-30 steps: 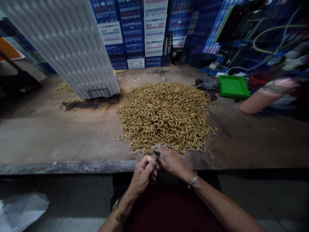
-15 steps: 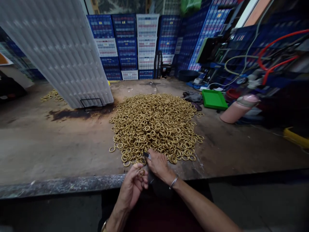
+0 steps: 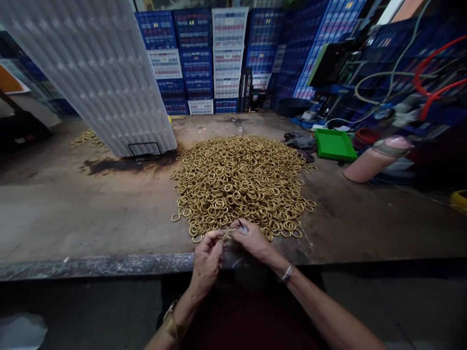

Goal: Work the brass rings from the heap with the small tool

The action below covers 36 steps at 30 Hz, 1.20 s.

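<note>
A broad heap of brass-coloured rings lies on the worktable, right in front of my hands. At the heap's near edge, my left hand is closed, thumb and fingers pinched together at a brass-coloured ring that shows between the two hands. Fingers partly hide that ring. My right hand is curled around a small grey tool with a dark tip; its exact kind is too small to make out. The fingertips of both hands are close together.
A tall stack of white ribbed trays leans at the left, by a black wire stand. To the right are a green tray, a dark cloth and a pink bottle. Blue and white crates rise behind the table.
My right hand has lifted off the heap's edge, still with the small tool. My left hand has turned and moved up beside it, and its fingers have closed to a pinch. The view has shifted slightly.
</note>
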Tool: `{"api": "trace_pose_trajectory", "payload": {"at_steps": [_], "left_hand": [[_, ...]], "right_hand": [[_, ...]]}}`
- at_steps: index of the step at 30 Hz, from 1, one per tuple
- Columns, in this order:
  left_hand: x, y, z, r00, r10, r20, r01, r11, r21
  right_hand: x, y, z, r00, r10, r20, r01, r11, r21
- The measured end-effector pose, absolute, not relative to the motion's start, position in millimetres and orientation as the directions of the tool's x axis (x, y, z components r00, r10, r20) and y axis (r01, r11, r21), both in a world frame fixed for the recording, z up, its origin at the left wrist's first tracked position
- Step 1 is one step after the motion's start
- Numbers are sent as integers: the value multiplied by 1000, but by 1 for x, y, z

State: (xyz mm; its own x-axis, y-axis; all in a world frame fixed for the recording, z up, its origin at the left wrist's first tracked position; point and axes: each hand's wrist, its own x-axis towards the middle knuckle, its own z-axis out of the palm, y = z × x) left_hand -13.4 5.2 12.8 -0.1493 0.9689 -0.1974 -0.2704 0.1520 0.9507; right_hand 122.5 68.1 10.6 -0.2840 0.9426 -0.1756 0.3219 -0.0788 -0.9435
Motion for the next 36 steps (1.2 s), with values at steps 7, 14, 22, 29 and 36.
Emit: {"api": "trace_pose_trajectory", "payload": {"at_steps": [7, 14, 22, 29, 36], "left_hand": [[-11, 7, 9, -14, 996, 89, 6, -89, 996], [-12, 6, 9, -18, 998, 63, 71, -61, 996], [-13, 5, 14, 22, 993, -117, -2, 118, 993], [-14, -2, 14, 165, 946, -280, -249, 315, 916], [-13, -3, 11, 115, 952, -284, -294, 306, 905]], "right_hand": [[131, 55, 20, -572, 727, -380, -82, -511, -856], [124, 53, 17, -472, 841, -266, 151, -220, -964], [120, 55, 16, -401, 907, -131, 321, 5, -947], [120, 55, 20, -423, 892, -158, 256, -50, -965], [123, 55, 2, -326, 945, -36, 384, 97, -918]]}}
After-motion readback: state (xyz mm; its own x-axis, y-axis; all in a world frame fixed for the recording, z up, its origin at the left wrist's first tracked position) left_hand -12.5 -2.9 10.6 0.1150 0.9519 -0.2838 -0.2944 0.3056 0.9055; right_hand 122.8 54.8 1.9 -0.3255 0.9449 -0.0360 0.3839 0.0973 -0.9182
